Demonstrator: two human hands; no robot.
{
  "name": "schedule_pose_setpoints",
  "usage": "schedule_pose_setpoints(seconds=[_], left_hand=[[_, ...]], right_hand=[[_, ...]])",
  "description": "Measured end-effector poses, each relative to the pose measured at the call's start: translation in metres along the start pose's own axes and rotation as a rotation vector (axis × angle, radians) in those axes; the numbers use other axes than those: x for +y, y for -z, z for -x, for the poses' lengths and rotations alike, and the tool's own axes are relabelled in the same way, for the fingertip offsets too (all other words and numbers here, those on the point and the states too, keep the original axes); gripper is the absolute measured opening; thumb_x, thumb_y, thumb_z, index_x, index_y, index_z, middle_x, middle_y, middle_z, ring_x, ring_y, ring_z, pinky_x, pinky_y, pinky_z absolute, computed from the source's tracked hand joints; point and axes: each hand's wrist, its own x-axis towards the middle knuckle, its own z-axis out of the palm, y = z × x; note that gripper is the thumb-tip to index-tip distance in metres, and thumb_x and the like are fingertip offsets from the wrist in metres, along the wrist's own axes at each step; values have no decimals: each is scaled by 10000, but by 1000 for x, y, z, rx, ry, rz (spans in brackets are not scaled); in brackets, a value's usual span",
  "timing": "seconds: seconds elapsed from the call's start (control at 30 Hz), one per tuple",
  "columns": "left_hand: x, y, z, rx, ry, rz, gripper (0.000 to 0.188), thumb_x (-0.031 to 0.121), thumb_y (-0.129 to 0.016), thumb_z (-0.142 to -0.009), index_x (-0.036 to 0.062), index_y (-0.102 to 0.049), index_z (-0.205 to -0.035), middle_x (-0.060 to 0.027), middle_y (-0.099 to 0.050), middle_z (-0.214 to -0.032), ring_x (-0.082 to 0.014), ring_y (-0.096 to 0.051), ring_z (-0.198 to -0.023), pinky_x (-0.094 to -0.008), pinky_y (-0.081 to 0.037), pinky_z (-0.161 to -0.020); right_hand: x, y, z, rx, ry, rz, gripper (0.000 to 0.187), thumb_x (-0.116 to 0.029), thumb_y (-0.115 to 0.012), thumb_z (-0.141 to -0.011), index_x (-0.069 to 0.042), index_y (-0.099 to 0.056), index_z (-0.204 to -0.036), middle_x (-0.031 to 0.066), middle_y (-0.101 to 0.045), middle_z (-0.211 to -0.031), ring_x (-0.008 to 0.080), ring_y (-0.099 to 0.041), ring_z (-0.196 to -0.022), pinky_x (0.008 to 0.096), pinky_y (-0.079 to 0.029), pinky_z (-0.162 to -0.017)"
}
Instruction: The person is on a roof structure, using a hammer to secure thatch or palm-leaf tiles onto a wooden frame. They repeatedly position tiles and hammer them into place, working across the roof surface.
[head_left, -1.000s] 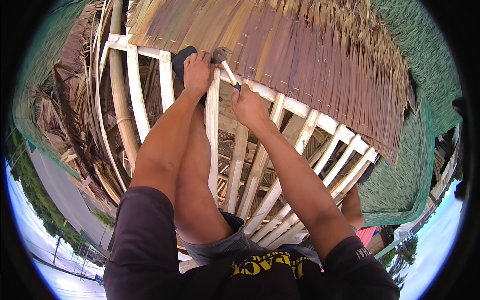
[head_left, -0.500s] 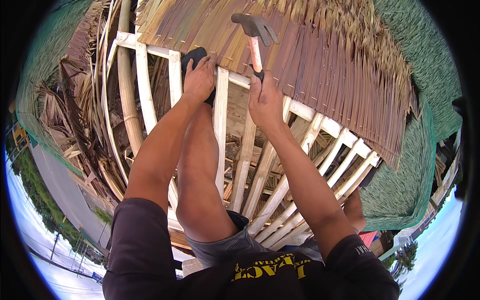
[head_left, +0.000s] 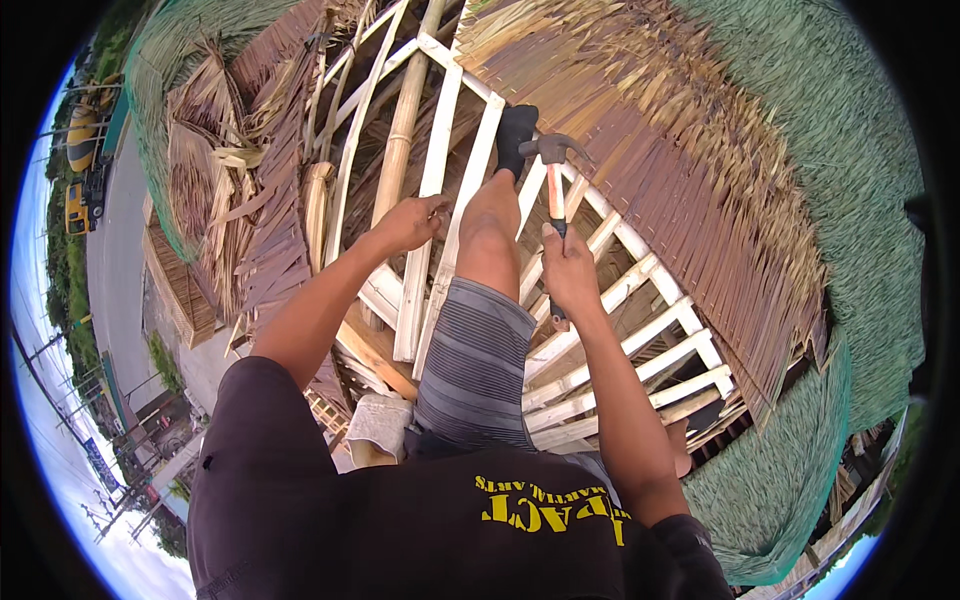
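My right hand (head_left: 570,268) grips a claw hammer (head_left: 557,190) by its handle. The hammer's dark head points away from me, beside my dark-shod foot and close to the lower edge of the brown palm thatch (head_left: 650,160). To the left, my left hand (head_left: 408,224) hovers over the pale wooden slats (head_left: 432,180), thumb and fingertips drawn together. Whatever may be between those fingertips is too small to make out. My bent leg rests on the slatted frame between my two arms.
A bamboo pole (head_left: 403,130) runs up through the frame at left, near loose dried thatch (head_left: 275,150). A whitish container (head_left: 378,418) sits by my hip. Green netting (head_left: 800,110) covers the roof at right. Gaps open between the slats; a road (head_left: 112,270) lies far below.
My left hand has come off the thatch edge and moved back over the slats. The hammer has been lowered towards the frame. My view has swung left, showing more road.
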Motion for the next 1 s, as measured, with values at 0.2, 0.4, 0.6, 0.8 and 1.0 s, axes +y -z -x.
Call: schedule_pose_setpoints(seconds=[0.2, 0.4, 0.6, 0.8, 1.0], left_hand=[[29, 14, 270, -10, 339, 240, 269, 167, -604, -949, 9, -682, -1152, -155, -770, -999, -263, -751, -933, -375, -577, -850], [81, -74, 432, -373, 240, 439, 272, 164, -586, -950, -63, -676, -1071, -174, -743, -918, -283, -740, -862, -417, -576, -797], [49, -208, 396, 111, 414, -175, 253, 170, -565, -929, -29, -698, -1013, -273, -708, -963, -410, -709, -882, -512, -568, -788], [52, -212, 398, 369, 365, -124, 264, 242, -601, -949, 18, -705, -1043, -260, -704, -913, -449, -689, -843, -511, -571, -754], [103, -146, 443, 233, 370, 117, 224, 220, -657, -935, 21, -698, -1029, -234, -707, -896, -440, -689, -847, -491, -559, -784]], right_hand=[[-54, -101, 153, -623, 44, 134, 441, -391, -560, -1018, 47, -599, -1048, 285, -681, -869, 429, -682, -847, 493, -520, -776], [-58, -116, 193, -627, 508, 714, 346, -306, -586, -963, 28, -631, -1044, 277, -711, -895, 441, -700, -898, 532, -544, -825], [-54, -108, 213, -514, 567, 809, 353, -301, -621, -958, 30, -602, -1079, 263, -719, -884, 437, -709, -869, 523, -557, -795], [-44, -99, 226, -392, 564, 682, 357, -298, -624, -962, 34, -561, -1074, 281, -703, -834, 481, -685, -812, 572, -531, -758], [-32, -99, 226, -367, 478, 600, 338, -285, -620, -966, 29, -583, -1085, 299, -687, -832, 495, -662, -773, 567, -517, -741]])
